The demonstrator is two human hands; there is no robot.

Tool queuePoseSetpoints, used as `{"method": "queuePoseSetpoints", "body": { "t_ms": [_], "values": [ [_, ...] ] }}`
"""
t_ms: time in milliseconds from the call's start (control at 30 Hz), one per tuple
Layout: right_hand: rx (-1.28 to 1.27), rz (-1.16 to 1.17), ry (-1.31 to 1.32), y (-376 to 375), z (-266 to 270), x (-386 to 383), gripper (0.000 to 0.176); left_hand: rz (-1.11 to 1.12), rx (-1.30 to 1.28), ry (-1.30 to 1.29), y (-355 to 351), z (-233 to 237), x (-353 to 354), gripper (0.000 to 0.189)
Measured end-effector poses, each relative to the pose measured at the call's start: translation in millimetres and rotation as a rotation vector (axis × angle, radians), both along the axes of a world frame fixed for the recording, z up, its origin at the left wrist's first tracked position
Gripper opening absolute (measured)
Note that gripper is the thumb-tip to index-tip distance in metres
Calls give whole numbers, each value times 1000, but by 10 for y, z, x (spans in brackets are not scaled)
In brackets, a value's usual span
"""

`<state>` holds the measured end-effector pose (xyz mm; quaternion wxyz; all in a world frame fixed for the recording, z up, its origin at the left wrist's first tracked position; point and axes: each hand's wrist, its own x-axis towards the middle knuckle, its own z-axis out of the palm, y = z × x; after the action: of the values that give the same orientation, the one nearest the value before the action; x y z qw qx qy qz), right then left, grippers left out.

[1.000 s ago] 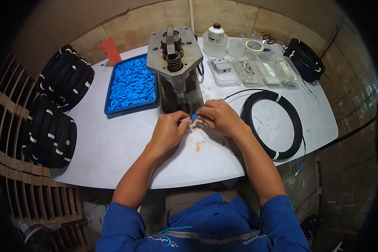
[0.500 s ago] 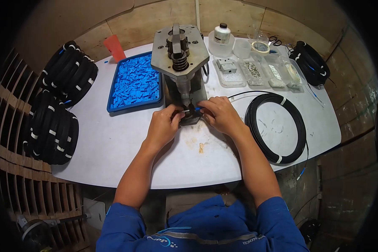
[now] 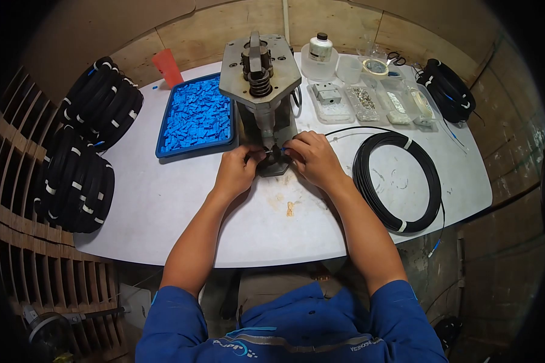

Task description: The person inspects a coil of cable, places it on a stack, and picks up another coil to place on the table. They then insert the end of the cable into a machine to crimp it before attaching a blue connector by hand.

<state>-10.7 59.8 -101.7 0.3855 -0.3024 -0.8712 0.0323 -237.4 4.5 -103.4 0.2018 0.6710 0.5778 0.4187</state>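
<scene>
A metal press (image 3: 284, 97) with a coil spring on top stands in front of me. My right hand (image 3: 315, 158) is closed at the right side of its lower jaw, pinching a small blue connector (image 3: 283, 150). From behind that hand a black cable (image 3: 360, 127) runs to a coil of black cable (image 3: 362, 175) lying on the table. Opposite, my left hand (image 3: 237, 172) is closed in a pinch close to the left of the jaw. Whatever sits between its fingertips is too small to make out.
A blue tray (image 3: 160, 148) of small blue pieces lies left of the press. Bundled black coils (image 3: 79, 181) line the left edge. Clear plastic boxes (image 3: 339, 118) with small parts, a white bottle (image 3: 320, 48) and another black coil (image 3: 448, 94) are at the back right.
Both hands have moved slightly away from me, and the right hand has shifted a little left, bringing the blue connector closer to the press jaw. The cable coil stays in place.
</scene>
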Motion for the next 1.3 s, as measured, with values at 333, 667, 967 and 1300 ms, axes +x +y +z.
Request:
{"method": "queuePoseSetpoints", "body": {
  "t_ms": [333,667,967,1300],
  "values": [
    [-69,42,-39,-14,-31,-6,32,-30,2,14,8,21,-31,17],
    [-50,59,-59,33,-98,3,40,-31,94,91,23,-11,-64,17],
    [-42,69,-21,17,-73,-22,30,-44,33,50,7,6,-48,17],
    [-8,52,13,-5,-65,-47,30,-35,24,26,1,-23,-47,17]
  ]
}}
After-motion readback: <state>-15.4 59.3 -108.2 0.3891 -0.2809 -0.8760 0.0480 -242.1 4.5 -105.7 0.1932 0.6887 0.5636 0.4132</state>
